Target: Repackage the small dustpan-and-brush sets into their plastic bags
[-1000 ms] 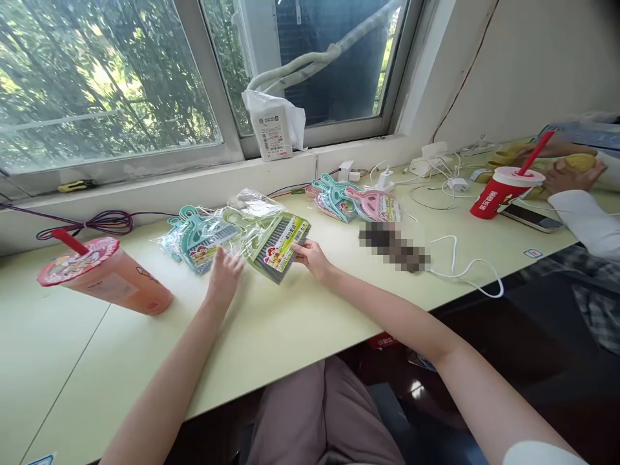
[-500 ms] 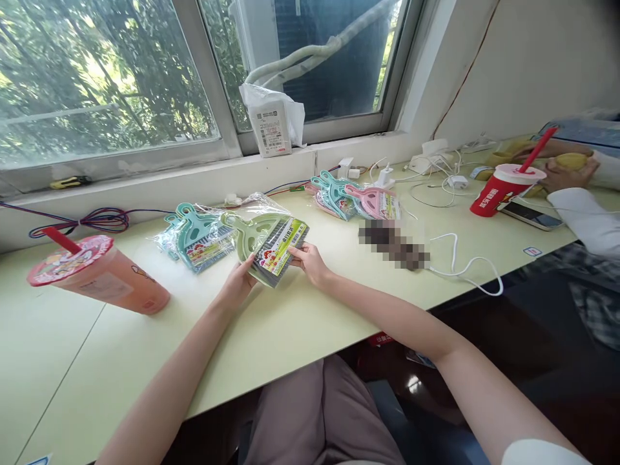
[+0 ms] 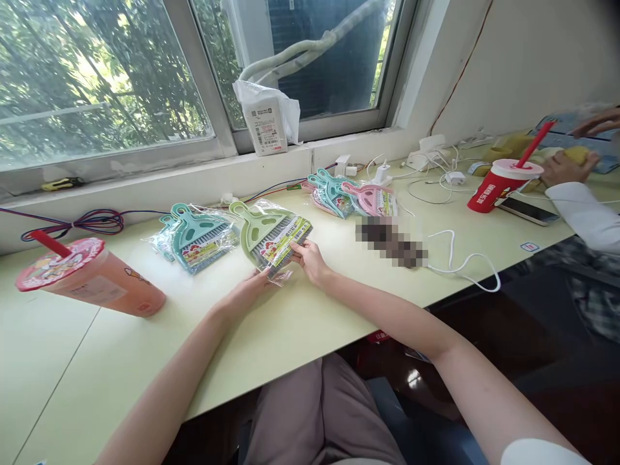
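Observation:
A green mini dustpan and brush set (image 3: 264, 236) in clear wrapping with a printed label is in front of me, its handle pointing to the upper left. My left hand (image 3: 254, 284) grips the lower corner at the bristle edge, where loose film sticks out; some of its fingers are hidden beneath. My right hand (image 3: 310, 258) is closed on the right part of the same edge, thumb on the label. Just left of it lie wrapped teal dustpan sets (image 3: 196, 236). Further back on the right are more wrapped sets, teal (image 3: 334, 190) and pink (image 3: 371, 197).
A large drink cup (image 3: 116, 281) stands at the left. A pixelated item (image 3: 390, 242) with a white cable lies right of my hands. Beyond are a red cup (image 3: 494, 187), a phone (image 3: 527, 212) and another person's hand (image 3: 564, 168) with something yellow. A boxed package (image 3: 266, 126) rests on the sill.
My left hand has slid right along the set, from its left side to the lower bristle corner. The green set's face has turned more toward me. The other person's hands have moved apart.

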Demonstrator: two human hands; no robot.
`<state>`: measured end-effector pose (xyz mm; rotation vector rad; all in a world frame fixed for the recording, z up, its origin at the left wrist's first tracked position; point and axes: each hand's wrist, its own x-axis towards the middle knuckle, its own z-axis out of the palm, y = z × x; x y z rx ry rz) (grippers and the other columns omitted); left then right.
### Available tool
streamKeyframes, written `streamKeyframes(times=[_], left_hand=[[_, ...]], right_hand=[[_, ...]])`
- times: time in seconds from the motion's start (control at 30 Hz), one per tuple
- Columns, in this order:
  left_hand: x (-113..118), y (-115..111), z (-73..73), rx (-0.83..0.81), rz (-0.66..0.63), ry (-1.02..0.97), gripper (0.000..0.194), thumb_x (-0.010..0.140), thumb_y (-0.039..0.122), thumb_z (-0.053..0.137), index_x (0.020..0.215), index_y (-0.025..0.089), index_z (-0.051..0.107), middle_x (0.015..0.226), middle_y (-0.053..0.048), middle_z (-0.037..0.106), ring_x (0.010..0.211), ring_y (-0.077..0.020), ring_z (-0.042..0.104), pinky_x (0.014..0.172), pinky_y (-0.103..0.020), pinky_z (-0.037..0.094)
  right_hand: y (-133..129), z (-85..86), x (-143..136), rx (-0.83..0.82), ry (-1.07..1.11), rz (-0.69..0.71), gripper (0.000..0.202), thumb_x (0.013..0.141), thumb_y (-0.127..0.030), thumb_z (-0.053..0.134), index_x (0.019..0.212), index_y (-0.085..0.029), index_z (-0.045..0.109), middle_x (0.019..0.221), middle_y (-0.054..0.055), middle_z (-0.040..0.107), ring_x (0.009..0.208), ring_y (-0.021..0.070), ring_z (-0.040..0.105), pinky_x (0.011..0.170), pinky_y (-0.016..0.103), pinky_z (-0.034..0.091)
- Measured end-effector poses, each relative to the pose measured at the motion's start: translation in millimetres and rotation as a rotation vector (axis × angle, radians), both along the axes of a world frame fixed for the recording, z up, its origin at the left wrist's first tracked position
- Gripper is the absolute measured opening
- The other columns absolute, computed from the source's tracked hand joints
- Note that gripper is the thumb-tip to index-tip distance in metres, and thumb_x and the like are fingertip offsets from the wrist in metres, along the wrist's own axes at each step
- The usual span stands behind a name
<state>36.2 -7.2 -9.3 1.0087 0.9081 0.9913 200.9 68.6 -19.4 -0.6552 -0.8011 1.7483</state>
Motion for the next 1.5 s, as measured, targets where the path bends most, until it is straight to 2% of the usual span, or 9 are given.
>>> streamKeyframes(times=[0.07,0.27,0.43,0.57,0.67,0.77,0.9,1.07,1.5], left_hand=[[0,3,-2.1,-0.002,0.023,-0.042,0.061,0.081,0.048,0.067,0.133,0.017,0.054,0.138,-0.014,0.055,0.118,-0.0309,0.059,0.098,-0.042,0.049],[-4,12,-4.0,0.072,0.376,-0.072,0.041,0.083,0.031,0.068,0.120,0.016,0.060,0.125,-0.010,0.065,0.108,-0.0221,0.065,0.081,-0.027,0.058],[13,20,-1.2,-0.018,0.290,-0.121,0.046,0.081,0.016,0.066,0.125,0.011,0.055,0.122,-0.014,0.066,0.096,-0.0233,0.070,0.076,-0.028,0.061],[18,50,-0.4,-0.074,0.201,-0.100,0.050,0.080,0.009,0.065,0.128,0.008,0.051,0.123,-0.018,0.064,0.091,-0.0251,0.072,0.072,-0.031,0.062],[15,74,-3.7,-0.027,0.183,-0.102,0.050,0.081,0.015,0.066,0.128,0.009,0.052,0.120,-0.018,0.066,0.090,-0.0259,0.071,0.070,-0.034,0.062],[15,88,-10.6,0.023,0.313,-0.160,0.042,0.084,0.027,0.065,0.121,0.010,0.058,0.113,-0.016,0.069,0.090,-0.0237,0.071,0.072,-0.033,0.061],[17,85,-17.6,0.076,0.522,-0.166,0.033,0.079,0.021,0.069,0.109,0.010,0.062,0.108,-0.013,0.071,0.091,-0.0207,0.070,0.076,-0.028,0.059],[18,70,-17.4,0.136,0.392,-0.025,0.046,0.073,0.017,0.073,0.116,0.012,0.058,0.117,-0.014,0.067,0.087,-0.0212,0.070,0.070,-0.031,0.061],[-4,75,-11.8,0.093,0.444,0.033,0.042,0.071,0.012,0.070,0.111,0.011,0.058,0.102,-0.012,0.071,0.063,-0.0143,0.067,0.048,-0.021,0.054]], right_hand=[[1,-0.8,0,-0.006,0.004,-0.011,0.009,0.080,-0.015,0.068,0.081,-0.016,0.060,0.088,0.006,0.073,0.095,0.0213,0.070,0.088,0.038,0.059],[-1,-6.2,-7,0.028,-0.008,0.000,0.010,0.080,-0.017,0.069,0.085,-0.015,0.061,0.089,0.006,0.073,0.089,0.0196,0.071,0.088,0.038,0.059],[18,-9.0,-17,0.022,-0.036,-0.075,0.005,0.081,-0.011,0.064,0.084,-0.015,0.062,0.083,0.004,0.073,0.078,0.0166,0.071,0.082,0.034,0.059],[49,-7.5,-23,-0.120,-0.040,-0.183,0.013,0.082,-0.003,0.056,0.077,-0.015,0.058,0.072,0.001,0.070,0.067,0.0125,0.068,0.075,0.028,0.059],[65,-5.8,-26,-0.162,-0.018,-0.233,0.014,0.084,-0.004,0.054,0.076,-0.015,0.056,0.069,0.000,0.068,0.063,0.0107,0.066,0.073,0.025,0.058],[69,-5.9,-27,-0.129,-0.020,-0.208,0.012,0.084,-0.004,0.055,0.078,-0.015,0.057,0.069,0.000,0.069,0.064,0.0119,0.067,0.074,0.027,0.059],[60,-9.6,-26,-0.100,-0.041,-0.189,0.012,0.082,-0.005,0.056,0.081,-0.017,0.057,0.071,-0.001,0.070,0.069,0.0130,0.068,0.077,0.029,0.060],[54,-10.8,-19,-0.083,-0.063,-0.158,0.011,0.083,-0.006,0.056,0.081,-0.017,0.057,0.071,0.000,0.071,0.070,0.0131,0.069,0.076,0.028,0.060],[60,-2.6,-12,-0.063,-0.174,0.090,0.008,0.092,-0.014,0.055,0.087,-0.013,0.060,0.076,0.006,0.073,0.069,0.0127,0.070,0.076,0.027,0.060]])
